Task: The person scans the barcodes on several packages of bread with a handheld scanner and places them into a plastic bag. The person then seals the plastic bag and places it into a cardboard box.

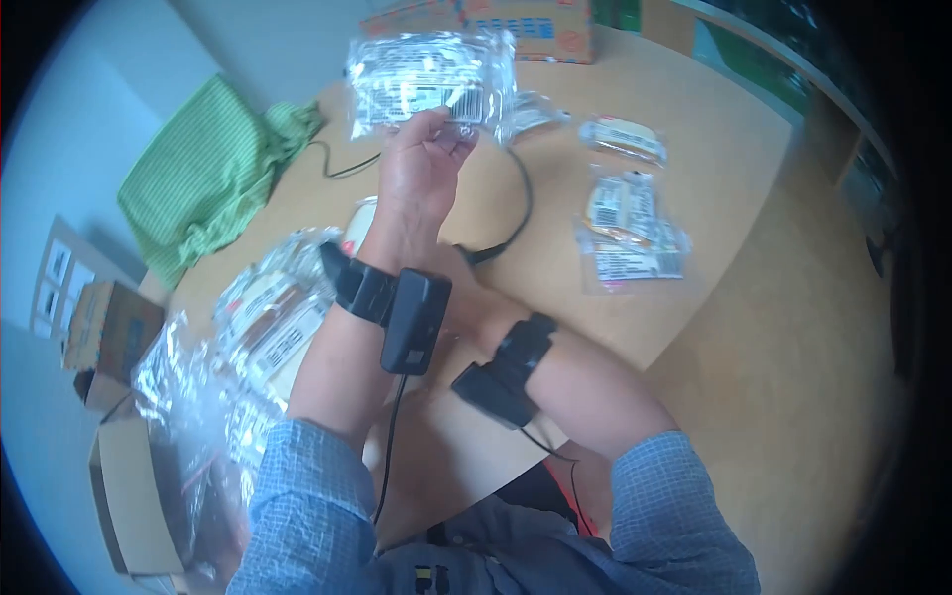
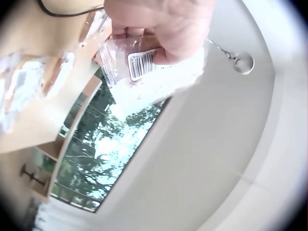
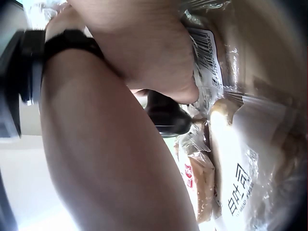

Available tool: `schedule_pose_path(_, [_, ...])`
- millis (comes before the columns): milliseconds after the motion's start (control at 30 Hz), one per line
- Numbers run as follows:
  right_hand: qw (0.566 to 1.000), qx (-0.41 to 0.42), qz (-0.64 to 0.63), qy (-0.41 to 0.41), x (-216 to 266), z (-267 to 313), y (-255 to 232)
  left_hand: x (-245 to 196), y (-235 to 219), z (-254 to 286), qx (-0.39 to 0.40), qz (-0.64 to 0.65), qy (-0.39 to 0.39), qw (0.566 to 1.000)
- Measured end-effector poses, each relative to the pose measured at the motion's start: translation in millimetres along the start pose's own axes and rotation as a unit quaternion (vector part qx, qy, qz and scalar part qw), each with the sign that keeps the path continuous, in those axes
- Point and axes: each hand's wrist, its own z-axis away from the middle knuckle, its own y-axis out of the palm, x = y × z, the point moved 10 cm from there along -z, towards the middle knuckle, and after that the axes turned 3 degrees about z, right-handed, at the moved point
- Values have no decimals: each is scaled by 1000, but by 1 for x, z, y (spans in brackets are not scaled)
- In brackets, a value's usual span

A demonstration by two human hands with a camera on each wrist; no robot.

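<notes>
My left hand (image 1: 421,169) is raised at the back of the table and pinches a clear bread package (image 1: 416,74) by its near edge, thumb on top. The barcode label (image 2: 143,65) shows beside the thumb in the left wrist view. My right arm crosses beneath the left forearm, which hides much of the right hand in the head view. In the right wrist view, the right hand (image 3: 144,48) grips a black corded device (image 3: 166,115), its glossy rounded end showing below the thumb. Packaged white toast (image 3: 236,178) lies close beside it.
A pile of bread packages (image 1: 273,317) lies on the left, several more packages (image 1: 625,213) on the right. A black cable (image 1: 526,198) curves over the table (image 1: 734,188). A green checked cloth (image 1: 198,178) and cardboard boxes (image 1: 540,30) stand near the edges.
</notes>
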Motion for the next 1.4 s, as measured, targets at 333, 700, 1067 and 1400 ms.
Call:
schedule_pose_path(333, [952, -83, 276, -99, 33, -1, -10, -138, -147, 116, -283, -100, 215, 929])
schedule_pose_path(700, [947, -111, 254, -164, 51, 5, -5, -109, -168, 118, -307, -28, 147, 940])
schedule_pose_path(1067, [942, -118, 281, -141, 45, 4, -11, -103, -152, 116, -284, -50, 129, 949])
schedule_pose_path(1400, [926, -258, 242, -129, 41, 8, -46, -90, -169, 112, -286, -226, 16, 931])
